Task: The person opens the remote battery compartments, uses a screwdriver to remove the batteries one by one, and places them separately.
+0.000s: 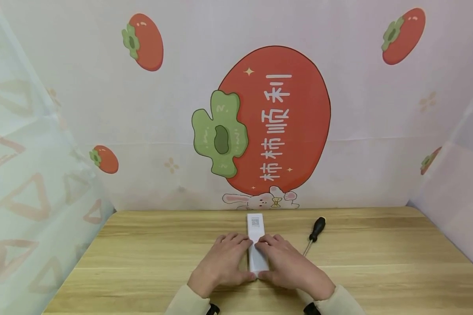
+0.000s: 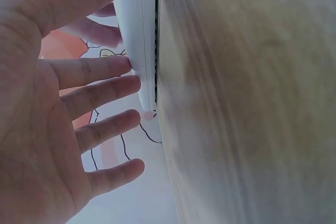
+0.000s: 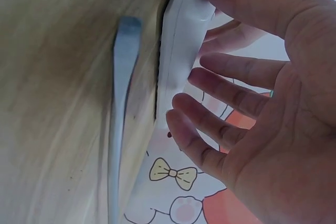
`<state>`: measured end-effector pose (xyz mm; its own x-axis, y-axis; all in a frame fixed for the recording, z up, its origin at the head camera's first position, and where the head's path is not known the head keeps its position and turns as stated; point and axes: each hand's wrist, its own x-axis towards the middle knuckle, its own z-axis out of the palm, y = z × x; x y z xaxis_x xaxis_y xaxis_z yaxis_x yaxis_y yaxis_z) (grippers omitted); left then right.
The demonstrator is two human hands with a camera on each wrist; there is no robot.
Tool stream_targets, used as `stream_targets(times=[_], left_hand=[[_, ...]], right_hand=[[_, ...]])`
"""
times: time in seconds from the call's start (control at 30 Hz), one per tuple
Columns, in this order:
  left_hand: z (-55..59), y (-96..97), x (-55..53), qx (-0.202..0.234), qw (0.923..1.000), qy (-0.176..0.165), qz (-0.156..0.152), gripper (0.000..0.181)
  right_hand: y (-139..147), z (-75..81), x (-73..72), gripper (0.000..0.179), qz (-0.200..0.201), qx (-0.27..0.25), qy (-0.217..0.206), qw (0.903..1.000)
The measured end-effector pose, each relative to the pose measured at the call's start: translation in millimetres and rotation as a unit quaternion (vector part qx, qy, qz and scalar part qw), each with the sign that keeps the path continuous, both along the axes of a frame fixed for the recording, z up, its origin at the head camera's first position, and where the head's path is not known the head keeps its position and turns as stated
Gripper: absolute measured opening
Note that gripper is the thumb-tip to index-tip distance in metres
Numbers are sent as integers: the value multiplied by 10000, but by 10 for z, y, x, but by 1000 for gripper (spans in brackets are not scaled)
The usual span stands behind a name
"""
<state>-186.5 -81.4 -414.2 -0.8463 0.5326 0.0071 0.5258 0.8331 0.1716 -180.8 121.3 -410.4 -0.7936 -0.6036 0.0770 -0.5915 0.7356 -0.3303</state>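
A long white plastic device (image 1: pixel 255 229), shaped like a remote control, lies on the wooden table with a printed code on its upper face. Dark bumps line its underside in the wrist views. My left hand (image 1: pixel 225 261) is at its left side, the thumb at the near end and the index fingertip touching the side; the other fingers spread out straight. From the right, my right hand (image 1: pixel 285 264) mirrors this, its thumb on the near end and its relaxed fingertips along the edge (image 3: pixel 181 45). To the right lies a screwdriver (image 1: pixel 318 227) with a black handle, its flat blade (image 3: pixel 123 61) pointing toward me.
The wooden table (image 1: pixel 150 253) ends at a back wall covering (image 1: pixel 358 175) printed with persimmons and a rabbit. A patterned cloth panel (image 1: pixel 19 175) hangs on the left, another on the right. Beige sleeves (image 1: pixel 187 302) cover the forearms.
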Motion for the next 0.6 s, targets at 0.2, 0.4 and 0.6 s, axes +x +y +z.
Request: stream_targets(times=[0.2, 0.4, 0.6], left_hand=[[-9, -9, -10, 26, 10000, 67, -15, 77], [-13, -23, -16, 178, 9998, 130, -25, 75], [-9, -18, -15, 211, 9997, 97, -45, 75]], right_hand=[[-11, 0, -22, 59, 45, 14, 9, 10000], [-20, -1, -32, 62, 57, -203, -51, 9998], [0, -33, -55, 69, -100, -410, -345, 9985]])
